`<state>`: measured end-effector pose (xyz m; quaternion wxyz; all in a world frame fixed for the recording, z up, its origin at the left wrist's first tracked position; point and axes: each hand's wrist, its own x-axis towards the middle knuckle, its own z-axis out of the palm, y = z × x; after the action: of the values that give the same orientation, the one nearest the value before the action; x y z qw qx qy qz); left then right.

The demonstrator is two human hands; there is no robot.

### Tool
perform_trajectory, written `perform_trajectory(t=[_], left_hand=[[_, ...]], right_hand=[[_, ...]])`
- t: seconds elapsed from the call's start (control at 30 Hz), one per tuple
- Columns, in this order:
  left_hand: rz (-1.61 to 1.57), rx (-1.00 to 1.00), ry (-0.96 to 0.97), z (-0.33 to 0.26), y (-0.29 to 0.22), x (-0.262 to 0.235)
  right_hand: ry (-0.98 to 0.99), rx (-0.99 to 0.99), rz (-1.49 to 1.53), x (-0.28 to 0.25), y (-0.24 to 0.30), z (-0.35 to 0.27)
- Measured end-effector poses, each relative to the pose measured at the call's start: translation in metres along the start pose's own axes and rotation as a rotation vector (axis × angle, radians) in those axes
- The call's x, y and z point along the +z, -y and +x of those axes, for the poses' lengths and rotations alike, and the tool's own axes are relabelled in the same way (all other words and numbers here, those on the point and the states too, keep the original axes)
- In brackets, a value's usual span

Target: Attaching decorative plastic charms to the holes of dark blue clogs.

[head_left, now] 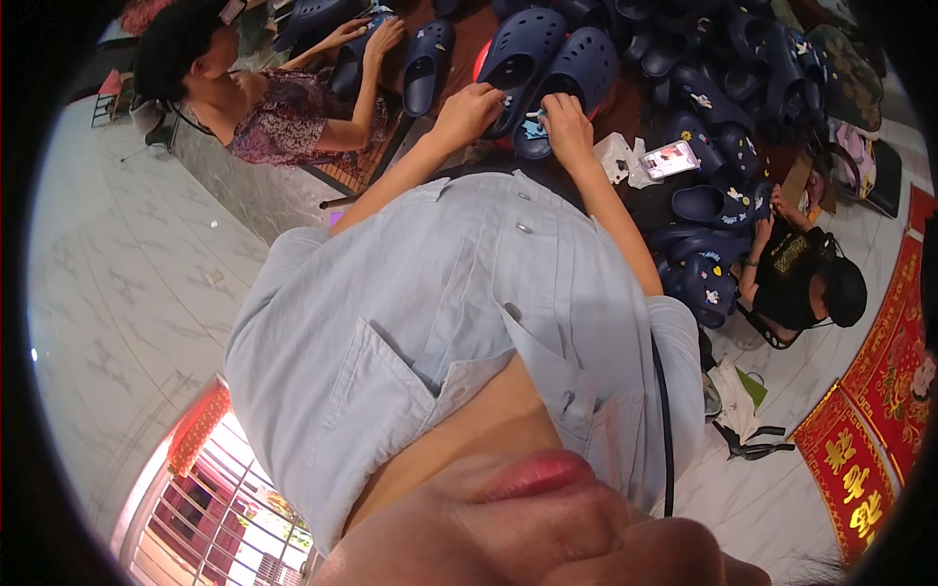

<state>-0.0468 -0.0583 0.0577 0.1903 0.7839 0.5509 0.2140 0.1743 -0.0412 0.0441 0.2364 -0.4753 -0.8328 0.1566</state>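
Note:
A pair of navy clogs (528, 47) with round holes in the toes lies at the table edge before me, toes pointing away. My left hand (469, 115) is closed with bent fingers at the side of the left clog, by its opening. Something tiny and pale shows at those fingertips. My right hand (568, 121) pinches at the heel end of the right clog. Next to its fingertips a small light-blue and white charm (534, 126) shows against the clog; its exact shape is partly hidden by the fingers.
Many navy clogs (718, 117) with coloured charms pile up on the right. Nearby are a lit phone (669, 160) and white plastic wrapping (617, 156). On the left, a person (283, 112) handles another clog (354, 59); a second person (806, 273) sits at the right.

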Motion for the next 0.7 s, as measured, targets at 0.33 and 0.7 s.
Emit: perform_trajectory(t=[0.33,0.7], left_hand=[[-0.02,0.141,-0.109,0.019,-0.005,0.002],[0.138,0.19,0.04,0.058,-0.018,0.041]], right_hand=[[-0.269,0.144,0.392,-0.04,0.008,0.004],[-0.507,0.587,0.914,-0.04,-0.069,0.037]])
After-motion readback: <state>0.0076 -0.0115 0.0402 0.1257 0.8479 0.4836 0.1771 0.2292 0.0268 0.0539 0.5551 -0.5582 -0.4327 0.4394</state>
